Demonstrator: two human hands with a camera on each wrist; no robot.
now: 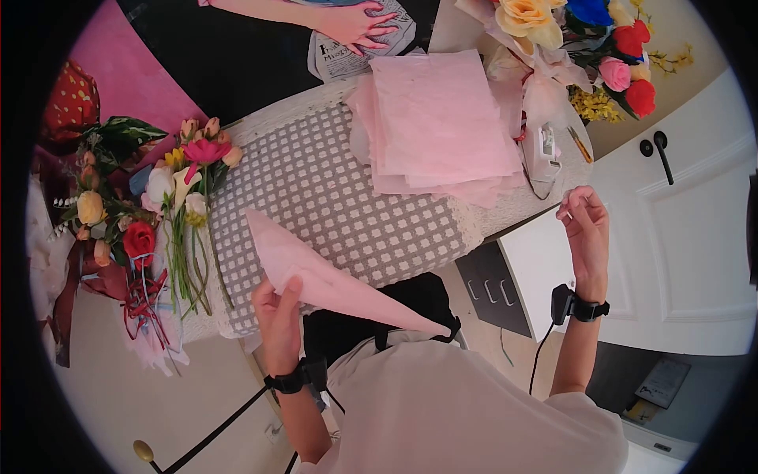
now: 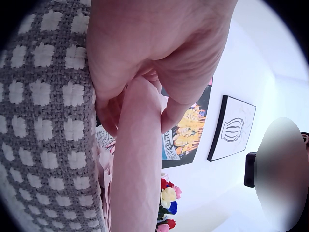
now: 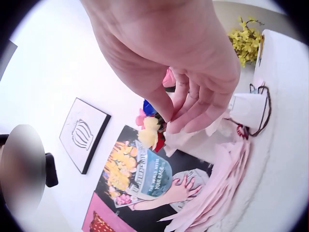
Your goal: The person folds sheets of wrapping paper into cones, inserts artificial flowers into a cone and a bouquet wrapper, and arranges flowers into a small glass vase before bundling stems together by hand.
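Shirt: pale top (image 1: pixel 466 411), closest to the head cam, filling the 6 o'clock side.
Rolled paper: rolled pink paper (image 1: pixel 339 288) ran slantwise from about 9 o'clock down to 5, over the near edge of the checked cloth (image 1: pixel 276 174). Its narrow end hung near the lap, guess that kept the roll clear of the tabletop stuff.
Left hand: at 8 o'clock, the left hand (image 1: pixel 278 320) gripped the wider part, thumb on top and fingers wrapped round, probably so it wouldn't spring open.
Right hand: up at 3 o'clock, off the paper, the right hand (image 1: pixel 587 237) had thumb and fingertips drawn together. Couldn't tell if anything tiny was pinched there, tbh.
Sheets: pink stack (image 1: pixel 434 118) lay at 1 o'clock, edges a bit messy, likely put there for easy grabbing.
Dispenser: white dispenser (image 1: pixel 542 154) sat at 2 o'clock just beside the stack, handy for the right hand imo.
Flowers: loose flowers (image 1: pixel 208 152) lay around 10 o'clock, with a bouquet (image 1: pixel 616 73) toward 2, seemingly kept off to the sides for elbow room.
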